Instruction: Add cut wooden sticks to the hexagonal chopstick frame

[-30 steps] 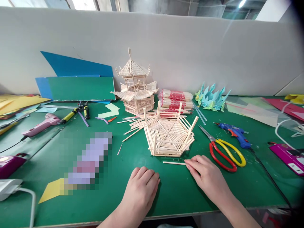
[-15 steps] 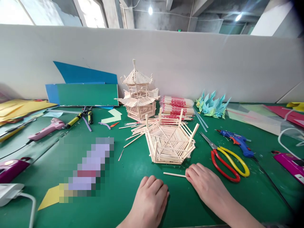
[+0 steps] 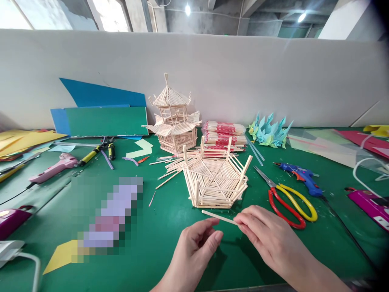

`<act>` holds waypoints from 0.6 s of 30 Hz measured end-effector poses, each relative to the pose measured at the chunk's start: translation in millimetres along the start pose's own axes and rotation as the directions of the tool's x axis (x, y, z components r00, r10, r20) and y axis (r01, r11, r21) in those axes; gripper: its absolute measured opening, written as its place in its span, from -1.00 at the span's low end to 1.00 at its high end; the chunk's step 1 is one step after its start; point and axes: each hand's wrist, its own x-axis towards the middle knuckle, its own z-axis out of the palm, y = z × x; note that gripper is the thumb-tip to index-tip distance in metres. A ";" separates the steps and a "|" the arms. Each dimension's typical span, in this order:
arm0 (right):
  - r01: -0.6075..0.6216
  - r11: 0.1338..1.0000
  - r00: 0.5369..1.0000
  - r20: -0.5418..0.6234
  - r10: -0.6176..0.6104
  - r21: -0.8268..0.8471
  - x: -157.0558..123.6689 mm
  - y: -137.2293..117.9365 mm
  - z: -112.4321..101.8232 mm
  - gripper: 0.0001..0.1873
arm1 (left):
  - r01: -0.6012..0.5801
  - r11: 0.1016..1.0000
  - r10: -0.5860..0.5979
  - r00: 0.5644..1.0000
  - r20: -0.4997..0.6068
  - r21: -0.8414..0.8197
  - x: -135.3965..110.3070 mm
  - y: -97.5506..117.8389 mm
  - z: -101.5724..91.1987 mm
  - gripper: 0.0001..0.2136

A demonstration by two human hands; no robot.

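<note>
Pale wood stick (image 3: 219, 217), green table (image 3: 158, 231), red-and-yellow scissors (image 3: 288, 200), blue glue gun (image 3: 300, 177), seemingly red-printed wrappers (image 3: 225, 134).

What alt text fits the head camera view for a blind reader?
A right hand pinches a thin wooden stick over a green table, the left hand open beside it, before a hexagonal stick frame.

No writing can be read here. The red print on the chopstick packets (image 3: 225, 132) is too small to make out.
</note>
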 end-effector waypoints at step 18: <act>-0.254 0.887 0.867 -0.316 0.386 0.387 22.3 21.9 -7.1 -0.78 | 0.059 0.768 -0.215 0.961 -0.171 -0.637 44.5 39.6 27.6 -0.83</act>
